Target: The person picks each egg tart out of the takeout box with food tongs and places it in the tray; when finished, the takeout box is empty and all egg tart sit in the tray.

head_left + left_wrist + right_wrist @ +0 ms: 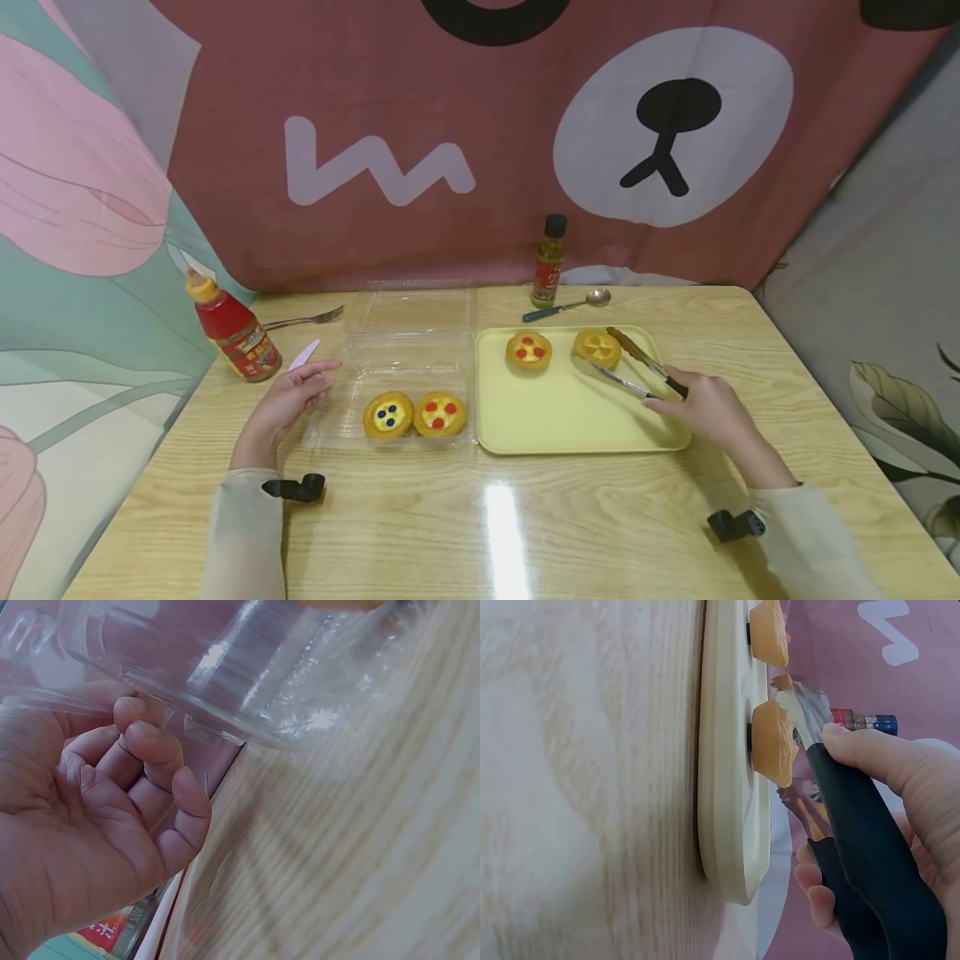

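My right hand (708, 408) grips black-handled tongs (870, 847) over the pale yellow tray (570, 429). Their arms are spread either side of a tart with a segmented yellow top (597, 348), which sits on the tray. To its left on the tray is a tart with red dots (528, 352). My left hand (292, 400) is at the left edge of a clear plastic box (337, 425), fingers loosely bent, fingertips right by its rim in the left wrist view. Inside the opened box lie a blue-dotted tart (388, 415) and another red-dotted tart (439, 415), side by side.
A red sauce bottle with a yellow cap (238, 333) stands at the left, near a fork (307, 319) and a pale knife (303, 355). Behind the tray are a small black-capped bottle (549, 262) and a spoon (566, 306). A printed cloth (510, 225) hangs behind the table.
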Tool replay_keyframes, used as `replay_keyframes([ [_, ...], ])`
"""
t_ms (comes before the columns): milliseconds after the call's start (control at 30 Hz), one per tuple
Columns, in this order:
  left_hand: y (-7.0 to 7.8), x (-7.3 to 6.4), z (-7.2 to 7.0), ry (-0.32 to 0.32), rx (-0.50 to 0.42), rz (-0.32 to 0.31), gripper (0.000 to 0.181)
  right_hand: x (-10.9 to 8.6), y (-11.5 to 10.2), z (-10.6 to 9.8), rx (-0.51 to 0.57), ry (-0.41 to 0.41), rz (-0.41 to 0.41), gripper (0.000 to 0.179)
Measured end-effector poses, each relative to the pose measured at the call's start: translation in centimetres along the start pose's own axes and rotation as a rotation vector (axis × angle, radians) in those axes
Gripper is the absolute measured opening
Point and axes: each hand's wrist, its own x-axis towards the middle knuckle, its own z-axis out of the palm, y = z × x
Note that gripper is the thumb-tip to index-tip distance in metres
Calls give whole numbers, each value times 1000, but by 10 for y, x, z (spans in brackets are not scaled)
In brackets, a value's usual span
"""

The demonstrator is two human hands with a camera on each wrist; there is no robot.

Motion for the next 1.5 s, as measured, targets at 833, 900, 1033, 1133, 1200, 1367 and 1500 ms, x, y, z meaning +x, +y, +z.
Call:
replay_keyframes([
  [833,-3,0,0,-6,-18,37,30,-1,-25,4,128,192,-139,73],
  [900,-3,0,0,-8,-19,39,31,0,-30,8,135,218,-172,72],
  [1033,-2,0,1,-10,-8,35,35,3,-42,14,157,243,-218,71],
  [1133,-2,0,1,-10,-8,32,37,7,-50,19,177,245,-253,72],
  [1200,-2,1,1,-11,-12,31,37,10,-55,22,187,252,-288,72],
  [1367,-3,2,1,-8,-24,33,31,16,-71,29,223,258,-409,70],
  [1500,-3,1,0,-4,-29,35,28,23,-87,34,243,246,-488,69],
])
